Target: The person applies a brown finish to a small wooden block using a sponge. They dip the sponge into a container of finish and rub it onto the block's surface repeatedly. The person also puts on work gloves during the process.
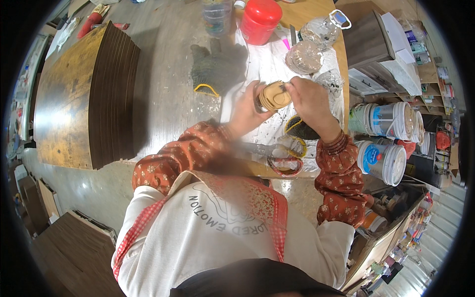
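In front of me, above the table, my left hand is closed around the side of a small stack of tan, rounded pieces. The top piece has an oval outline and a dark mark by its upper right edge. There the fingers of my right hand are pinched together; whatever they may hold is too small to make out. A dark work glove with a yellow cuff edge lies beyond my left hand. Another dark glove lies partly under my right wrist. A red-rimmed loop lies near the table's front edge.
A white cloth with dark specks covers part of the table. A red tub, a clear plastic bottle and a clear container stand farther back. Stacked brown boards rise at left; buckets stand at right.
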{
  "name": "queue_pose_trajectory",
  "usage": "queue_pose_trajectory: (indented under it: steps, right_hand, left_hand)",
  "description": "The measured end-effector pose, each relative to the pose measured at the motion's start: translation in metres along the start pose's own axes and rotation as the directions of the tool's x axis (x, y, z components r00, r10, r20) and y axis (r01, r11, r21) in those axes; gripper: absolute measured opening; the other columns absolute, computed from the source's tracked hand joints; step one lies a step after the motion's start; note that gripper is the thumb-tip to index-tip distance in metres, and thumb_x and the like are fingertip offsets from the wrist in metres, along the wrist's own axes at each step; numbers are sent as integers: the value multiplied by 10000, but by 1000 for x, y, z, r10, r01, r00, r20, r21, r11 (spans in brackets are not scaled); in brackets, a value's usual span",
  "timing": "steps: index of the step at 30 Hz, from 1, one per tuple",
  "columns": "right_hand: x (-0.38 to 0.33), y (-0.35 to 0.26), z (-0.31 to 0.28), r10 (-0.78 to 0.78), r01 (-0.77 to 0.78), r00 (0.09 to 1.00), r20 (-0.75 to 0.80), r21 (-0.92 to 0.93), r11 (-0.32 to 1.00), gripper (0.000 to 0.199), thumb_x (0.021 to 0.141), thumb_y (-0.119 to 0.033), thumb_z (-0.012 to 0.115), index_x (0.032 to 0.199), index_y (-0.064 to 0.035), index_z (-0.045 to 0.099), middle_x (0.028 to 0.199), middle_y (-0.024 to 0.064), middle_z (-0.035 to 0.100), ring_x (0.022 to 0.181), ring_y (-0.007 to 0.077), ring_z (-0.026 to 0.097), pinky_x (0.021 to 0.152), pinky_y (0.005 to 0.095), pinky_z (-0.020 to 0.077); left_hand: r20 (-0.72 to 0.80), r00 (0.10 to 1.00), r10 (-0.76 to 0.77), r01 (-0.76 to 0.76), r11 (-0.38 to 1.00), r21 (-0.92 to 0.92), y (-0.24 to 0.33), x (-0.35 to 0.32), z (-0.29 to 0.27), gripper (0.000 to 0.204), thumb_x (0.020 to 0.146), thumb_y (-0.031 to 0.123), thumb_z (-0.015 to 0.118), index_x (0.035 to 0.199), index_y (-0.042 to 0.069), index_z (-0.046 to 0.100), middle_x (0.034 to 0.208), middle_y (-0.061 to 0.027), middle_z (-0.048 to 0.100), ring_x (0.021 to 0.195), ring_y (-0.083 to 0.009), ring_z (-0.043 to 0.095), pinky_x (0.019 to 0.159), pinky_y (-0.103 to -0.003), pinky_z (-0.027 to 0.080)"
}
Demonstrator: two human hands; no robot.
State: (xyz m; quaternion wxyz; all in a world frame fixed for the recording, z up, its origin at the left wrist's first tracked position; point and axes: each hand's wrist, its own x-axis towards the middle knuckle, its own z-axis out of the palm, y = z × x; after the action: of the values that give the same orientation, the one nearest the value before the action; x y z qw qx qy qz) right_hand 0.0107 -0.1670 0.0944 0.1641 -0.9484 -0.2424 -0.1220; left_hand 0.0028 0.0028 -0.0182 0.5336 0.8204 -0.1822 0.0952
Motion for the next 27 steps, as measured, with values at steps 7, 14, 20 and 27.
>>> queue_pose_trajectory:
  steps: [7,14,20,27]
  right_hand:
    - [0,-4,7,11,-12,988,154,8,1000,55,795,-147,525,788,-107,562,639,81,572,635,300,607,553,412,477]
    - [0,-3,4,86,-59,981,173,-159,986,84,786,-143,532,793,-79,586,660,119,595,648,332,610,578,436,482]
    - [2,-7,2,83,-82,996,18,-39,996,73,764,-129,556,781,-75,601,669,137,602,655,340,605,586,450,479]
    - [2,-18,-1,69,-97,981,183,146,984,214,886,-207,537,756,-38,542,645,177,566,639,392,566,570,468,429]
  left_hand:
    - [31,999,-41,42,999,-5,-1,0,0,906,655,330,826,1302,30,266,1148,-160,608,959,-379,624,827,-408,512]
    - [25,999,-40,40,999,2,1,0,-1,910,663,353,819,1309,35,262,1134,-175,609,964,-382,622,831,-409,510]
    - [41,997,-64,65,998,-11,3,0,-1,911,668,336,820,1314,31,255,1152,-181,599,977,-380,618,841,-411,505]
    - [37,998,-46,47,999,-17,-1,-1,-1,904,674,335,817,1314,34,253,1165,-171,596,980,-370,622,845,-406,506]
